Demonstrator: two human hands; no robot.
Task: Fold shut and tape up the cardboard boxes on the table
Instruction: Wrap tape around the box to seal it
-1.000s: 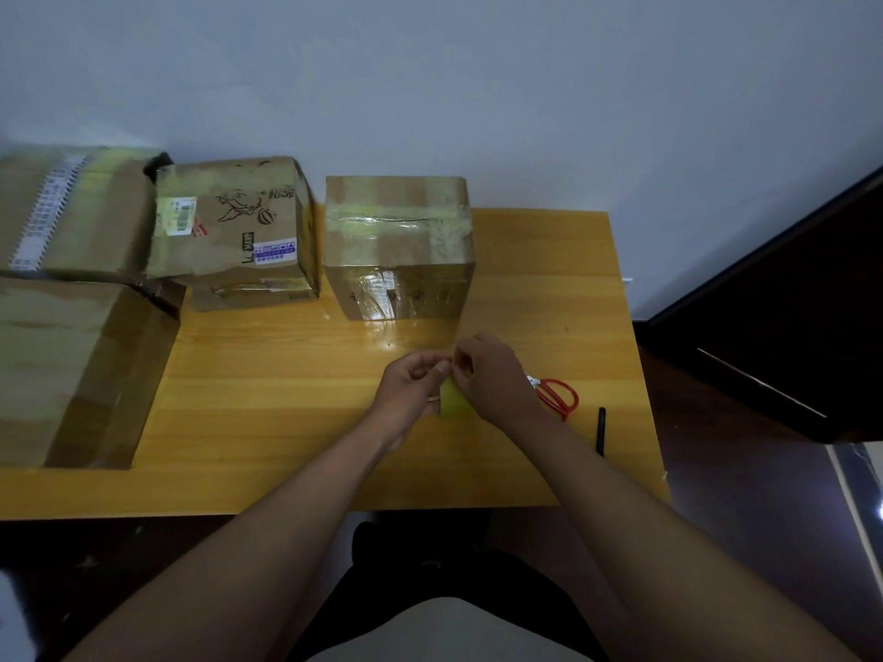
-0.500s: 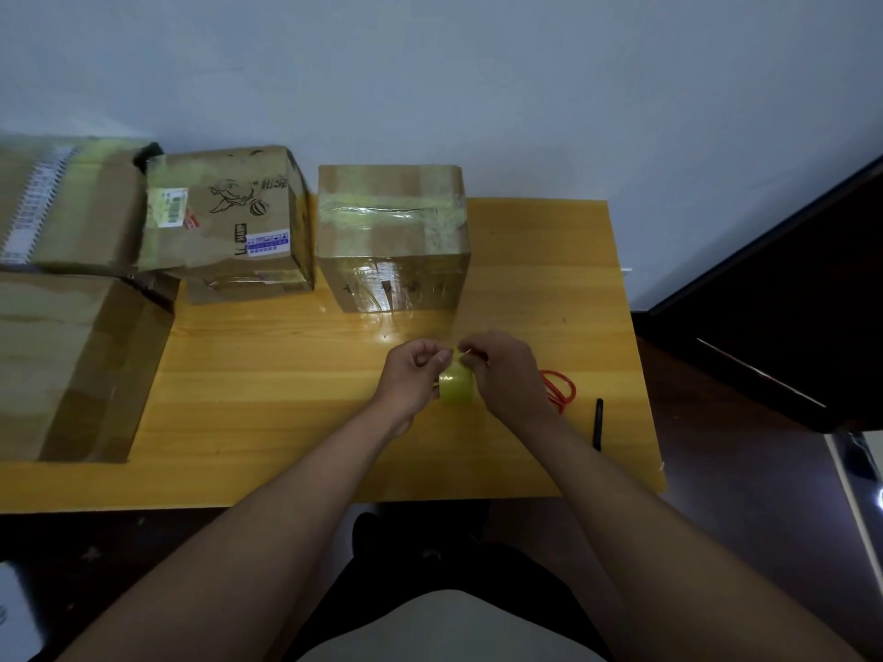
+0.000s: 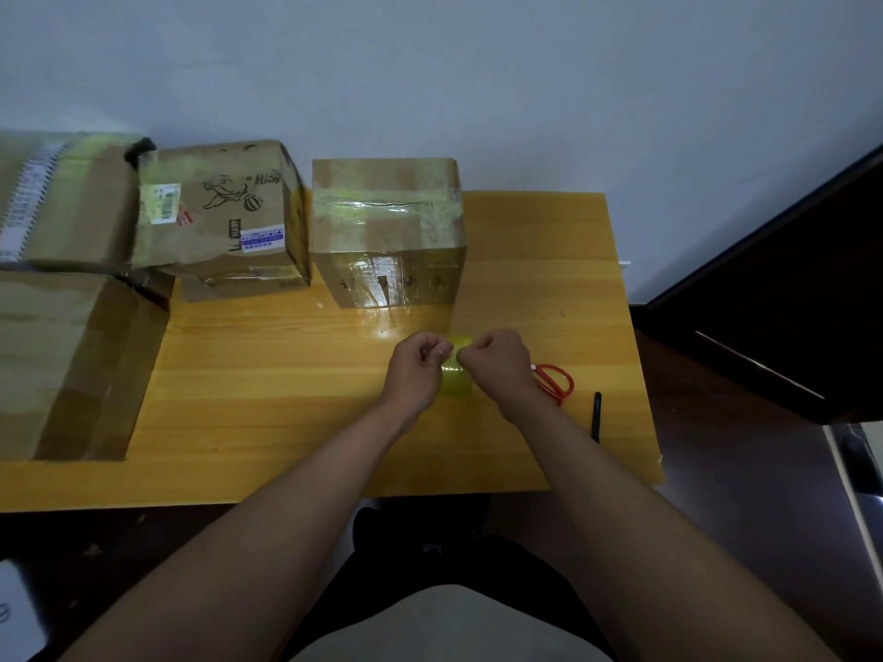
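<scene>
A yellowish roll of clear tape [image 3: 456,375] stands between my hands near the middle of the wooden table [image 3: 286,413]. My left hand [image 3: 416,370] grips its left side with curled fingers. My right hand [image 3: 499,363] holds its right side, fingers pinching at the top of the roll. Just behind stands a taped-shut cardboard box [image 3: 388,231]. A box with a cartoon print [image 3: 220,215] sits to its left, flaps closed.
Red-handled scissors [image 3: 554,380] lie right of my right hand, and a black pen [image 3: 596,415] lies further right near the table edge. Two large boxes [image 3: 62,355] [image 3: 67,203] fill the table's left end. A dark cabinet [image 3: 788,298] stands to the right.
Both hands with the tape roll have shifted slightly away from me toward the taped box. My fingers have moved on top of the roll. The boxes have not moved.
</scene>
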